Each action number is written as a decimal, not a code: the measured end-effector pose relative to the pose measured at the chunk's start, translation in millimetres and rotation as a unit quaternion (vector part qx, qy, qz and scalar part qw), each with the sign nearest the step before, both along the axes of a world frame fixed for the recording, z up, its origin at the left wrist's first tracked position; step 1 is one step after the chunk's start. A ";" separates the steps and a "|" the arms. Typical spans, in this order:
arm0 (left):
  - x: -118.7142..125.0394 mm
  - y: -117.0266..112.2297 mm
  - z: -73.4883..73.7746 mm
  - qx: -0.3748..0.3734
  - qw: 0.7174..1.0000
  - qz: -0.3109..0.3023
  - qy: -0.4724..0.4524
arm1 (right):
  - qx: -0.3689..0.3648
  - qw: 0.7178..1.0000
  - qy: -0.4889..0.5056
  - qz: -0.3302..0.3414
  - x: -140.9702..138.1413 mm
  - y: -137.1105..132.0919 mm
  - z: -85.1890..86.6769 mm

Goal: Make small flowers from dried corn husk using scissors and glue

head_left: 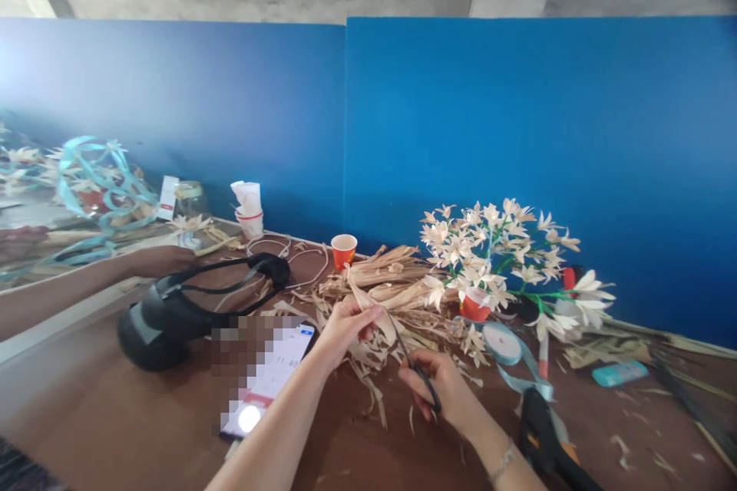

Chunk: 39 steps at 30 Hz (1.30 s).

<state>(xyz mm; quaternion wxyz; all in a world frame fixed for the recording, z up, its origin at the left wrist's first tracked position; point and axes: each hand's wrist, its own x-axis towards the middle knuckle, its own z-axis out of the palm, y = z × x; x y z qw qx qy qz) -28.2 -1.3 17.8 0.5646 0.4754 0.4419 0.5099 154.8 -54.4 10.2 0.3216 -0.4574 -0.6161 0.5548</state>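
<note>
Okay, from my end of the link: my left hand [345,330] is closed in a firm pinch on a strip of dried corn husk [371,320], dead centre of the view. My right hand [436,387] has its fingers through the loops of black-handled scissors [424,383], with the blades reaching up to that same strip. The husk looks feather-light, stiff-ish and brittle, so I'd hold it flat near the cut, not by the frayed ends (that stuff probably splits along the grain). A loose heap of husks [391,284] sits just behind, at 12 o'clock.

Containers: a red-orange paper cup [344,249] at 12, can't see inside. Another orange cup [475,305] at 1 o'clock holds a bunch of pale husk flowers [477,253]. Stacked white cups [249,224] at 11 have tissue [247,196] poking out the top. A glass jar [190,199] at 10 is unclear. Another person's forearm [74,288] lies at 9.
</note>
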 end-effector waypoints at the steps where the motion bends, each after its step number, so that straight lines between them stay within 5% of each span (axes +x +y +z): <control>1: -0.4 0.4 -0.6 0.003 1.000 -0.002 0.000 | -0.003 1.000 -0.006 0.003 0.4 0.2 0.6; 25: -11.4 8.5 -9.1 0.086 0.990 -0.041 0.100 | -0.022 0.997 -0.034 0.063 2.9 1.9 -7.0; 39: -12.7 13.6 -13.7 0.146 0.974 0.042 0.170 | -0.029 0.997 -0.022 0.061 5.8 6.3 -23.3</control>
